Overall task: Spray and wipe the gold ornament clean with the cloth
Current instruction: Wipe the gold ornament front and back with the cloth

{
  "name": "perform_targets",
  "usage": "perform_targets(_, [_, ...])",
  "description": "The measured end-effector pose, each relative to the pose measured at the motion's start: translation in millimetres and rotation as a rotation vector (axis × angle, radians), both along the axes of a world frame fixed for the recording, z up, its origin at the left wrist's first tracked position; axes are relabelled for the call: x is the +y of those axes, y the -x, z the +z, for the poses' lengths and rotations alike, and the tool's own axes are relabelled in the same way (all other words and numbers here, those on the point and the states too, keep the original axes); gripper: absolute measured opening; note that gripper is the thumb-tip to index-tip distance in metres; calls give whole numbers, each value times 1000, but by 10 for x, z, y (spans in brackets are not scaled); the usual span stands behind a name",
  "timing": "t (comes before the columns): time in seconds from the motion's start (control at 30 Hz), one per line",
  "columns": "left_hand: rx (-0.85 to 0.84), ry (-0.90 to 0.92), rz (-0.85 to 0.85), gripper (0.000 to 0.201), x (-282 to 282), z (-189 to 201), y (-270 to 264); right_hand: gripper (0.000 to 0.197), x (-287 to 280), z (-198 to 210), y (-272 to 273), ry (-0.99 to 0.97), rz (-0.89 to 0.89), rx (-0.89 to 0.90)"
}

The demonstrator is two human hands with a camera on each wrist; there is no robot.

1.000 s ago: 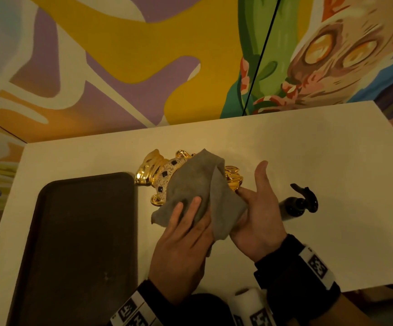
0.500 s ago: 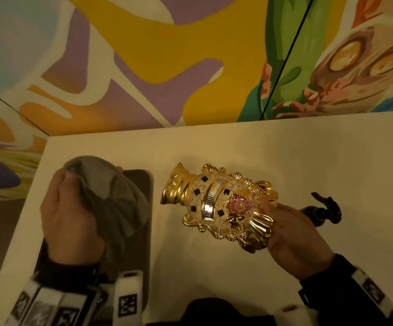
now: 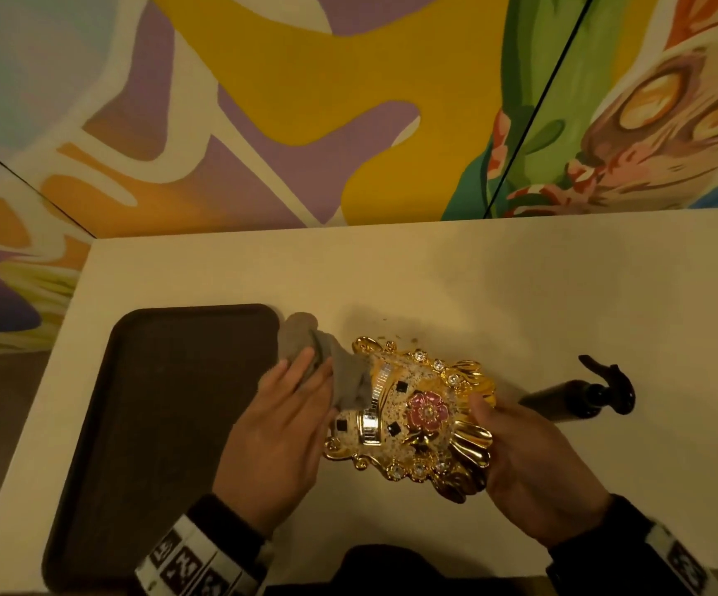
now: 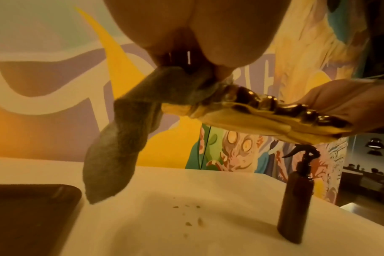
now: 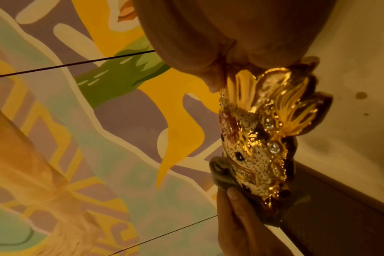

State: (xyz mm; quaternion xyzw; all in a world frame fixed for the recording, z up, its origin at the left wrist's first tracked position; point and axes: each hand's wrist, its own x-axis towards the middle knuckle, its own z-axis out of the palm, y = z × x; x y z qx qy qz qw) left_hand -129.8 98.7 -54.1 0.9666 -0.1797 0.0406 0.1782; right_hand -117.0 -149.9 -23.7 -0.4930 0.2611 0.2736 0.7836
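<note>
The gold ornament (image 3: 413, 417), vase-shaped with a pink flower and dark stones, is held above the white table (image 3: 477, 294). My right hand (image 3: 529, 462) grips its fluted gold end. At the narrow end, my left hand (image 3: 288, 415) holds the grey cloth (image 3: 340, 380) wrapped against the ornament. In the left wrist view the cloth (image 4: 118, 149) hangs down from my fingers beside the ornament's underside (image 4: 241, 112). In the right wrist view the ornament (image 5: 259, 138) runs from my palm down to the left hand (image 5: 241, 225) and cloth (image 5: 221, 175). The dark spray bottle (image 3: 580, 395) stands right of my right hand.
A dark brown tray (image 3: 163, 423) lies on the table's left side, close to my left hand. Small specks (image 4: 192, 214) dot the table under the ornament. A painted wall (image 3: 305, 101) backs the table. The spray bottle (image 4: 294, 199) stands upright.
My left hand swung the cloth out over the tray and has now come back, holding it on the ornament's narrow end. The right hand kept its hold on the ornament.
</note>
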Motion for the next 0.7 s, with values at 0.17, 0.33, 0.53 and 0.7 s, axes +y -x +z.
perform_targets(0.17, [103, 40, 173, 48, 59, 16, -306, 33, 80, 5, -58, 67, 42, -16])
perform_targets(0.33, [216, 100, 26, 47, 145, 9, -384, 28, 22, 14, -170, 128, 71, -47])
perform_targets(0.53, [1043, 983, 444, 31, 319, -12, -602, 28, 41, -18, -170, 201, 97, -34])
perform_targets(0.7, [397, 818, 196, 23, 201, -54, -337, 32, -17, 31, -235, 149, 69, 0])
